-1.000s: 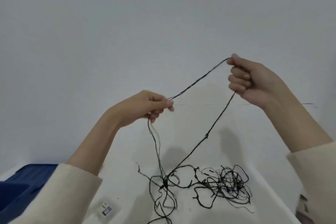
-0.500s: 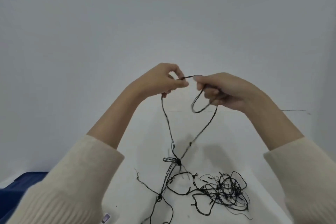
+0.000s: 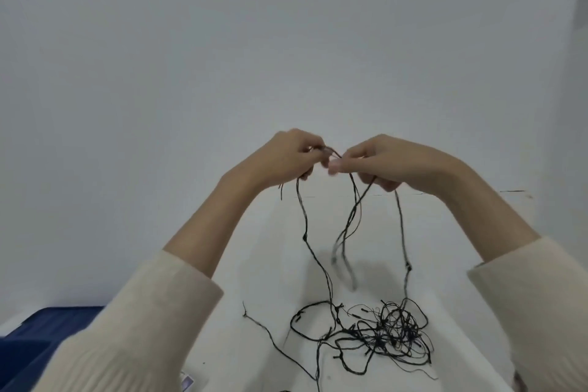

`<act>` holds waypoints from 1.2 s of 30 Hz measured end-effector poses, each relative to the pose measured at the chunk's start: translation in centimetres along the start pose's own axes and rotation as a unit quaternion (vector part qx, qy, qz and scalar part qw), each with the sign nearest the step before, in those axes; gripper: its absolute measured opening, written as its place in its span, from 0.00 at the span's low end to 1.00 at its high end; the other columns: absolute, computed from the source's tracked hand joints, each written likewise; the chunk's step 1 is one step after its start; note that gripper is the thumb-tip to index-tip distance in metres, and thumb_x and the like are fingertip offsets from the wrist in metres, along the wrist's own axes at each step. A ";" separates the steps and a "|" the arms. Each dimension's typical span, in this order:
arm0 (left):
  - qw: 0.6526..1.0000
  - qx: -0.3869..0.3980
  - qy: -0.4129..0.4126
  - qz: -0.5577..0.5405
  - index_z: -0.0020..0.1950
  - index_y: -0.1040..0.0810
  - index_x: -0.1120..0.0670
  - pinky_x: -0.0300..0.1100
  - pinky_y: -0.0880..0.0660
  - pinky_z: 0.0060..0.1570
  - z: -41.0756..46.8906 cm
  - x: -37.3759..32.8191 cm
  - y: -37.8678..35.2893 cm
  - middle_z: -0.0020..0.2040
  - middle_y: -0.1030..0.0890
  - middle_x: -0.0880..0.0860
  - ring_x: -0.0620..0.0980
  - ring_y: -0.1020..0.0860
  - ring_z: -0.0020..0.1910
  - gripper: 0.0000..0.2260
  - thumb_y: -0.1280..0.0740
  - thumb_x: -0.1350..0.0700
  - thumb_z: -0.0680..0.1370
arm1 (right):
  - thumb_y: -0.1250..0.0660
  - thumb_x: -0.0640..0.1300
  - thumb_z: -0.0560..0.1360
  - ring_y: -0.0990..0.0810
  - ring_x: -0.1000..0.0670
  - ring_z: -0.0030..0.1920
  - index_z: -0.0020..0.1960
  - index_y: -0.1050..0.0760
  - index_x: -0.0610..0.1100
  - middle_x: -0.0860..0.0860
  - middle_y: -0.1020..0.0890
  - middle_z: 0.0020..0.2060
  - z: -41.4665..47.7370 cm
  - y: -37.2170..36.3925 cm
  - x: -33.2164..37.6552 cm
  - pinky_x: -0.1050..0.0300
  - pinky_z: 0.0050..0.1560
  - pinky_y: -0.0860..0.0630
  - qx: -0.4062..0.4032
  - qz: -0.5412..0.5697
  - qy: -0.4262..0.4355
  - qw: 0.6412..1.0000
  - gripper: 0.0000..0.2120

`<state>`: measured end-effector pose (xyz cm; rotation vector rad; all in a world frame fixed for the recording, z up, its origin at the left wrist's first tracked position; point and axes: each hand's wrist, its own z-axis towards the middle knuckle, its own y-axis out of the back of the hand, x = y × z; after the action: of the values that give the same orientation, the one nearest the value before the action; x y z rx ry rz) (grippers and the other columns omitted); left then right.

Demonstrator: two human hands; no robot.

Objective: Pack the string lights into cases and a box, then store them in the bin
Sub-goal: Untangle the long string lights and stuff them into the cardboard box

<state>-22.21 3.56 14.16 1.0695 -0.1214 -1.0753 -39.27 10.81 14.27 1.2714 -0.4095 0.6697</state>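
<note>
Apparently vertical string lights below left hand, right hand.

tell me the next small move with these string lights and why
Probably draw the right hand out along the string lights to lift a fresh length, then fold it into the left hand. Both hands pinch the wire close together, loops hang below them, and most lies tangled on the table.

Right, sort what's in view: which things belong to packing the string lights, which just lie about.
For the job: string lights, pinched by left hand and right hand, the rest tangled on the table; blue bin, lower left, partly seen.
Lying about: small printed card at the table's near edge.
</note>
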 end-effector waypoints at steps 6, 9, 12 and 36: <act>0.995 -0.077 0.044 0.046 0.40 0.20 0.53 0.37 0.31 0.33 -1.7 2.6 -0.3 0.29 0.24 0.48 0.46 0.26 0.31 0.08 0.31 0.50 0.74 | 0.37 0.43 0.77 0.45 0.56 0.20 0.33 0.32 0.45 0.53 0.40 0.24 -0.5 2.1 -2.2 0.59 0.27 0.51 -0.086 0.297 0.026 0.951 0.14; 0.986 -0.016 0.088 -0.139 0.44 0.19 0.58 0.40 0.22 0.41 -3.5 5.0 -0.9 0.28 0.26 0.50 0.46 0.23 0.30 0.09 0.34 0.53 0.78 | 0.37 0.43 0.76 0.45 0.56 0.19 0.33 0.31 0.45 0.53 0.40 0.23 -0.8 3.9 -4.2 0.63 0.23 0.50 -0.208 0.373 -0.013 0.904 0.13; 0.952 0.032 0.140 -0.272 0.48 0.20 0.61 0.41 0.19 0.41 -5.2 6.8 -0.7 0.28 0.32 0.49 0.46 0.27 0.28 0.11 0.37 0.54 0.79 | 0.37 0.43 0.76 0.42 0.54 0.19 0.32 0.29 0.44 0.54 0.38 0.19 -1.2 5.0 -5.9 0.63 0.23 0.46 -0.316 0.275 -0.071 0.905 0.14; 0.947 0.229 0.163 -0.153 0.46 0.19 0.57 0.37 0.27 0.36 -6.7 6.5 0.9 0.28 0.32 0.47 0.46 0.33 0.27 0.11 0.37 0.52 0.79 | 0.38 0.39 0.74 0.44 0.56 0.17 0.32 0.33 0.46 0.55 0.37 0.17 -1.1 2.7 -7.4 0.67 0.21 0.47 -0.296 0.311 -0.106 0.897 0.12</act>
<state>-14.59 3.00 8.81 1.7171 0.0670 -1.1577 -46.63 10.56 11.36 0.6102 -1.1401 0.8514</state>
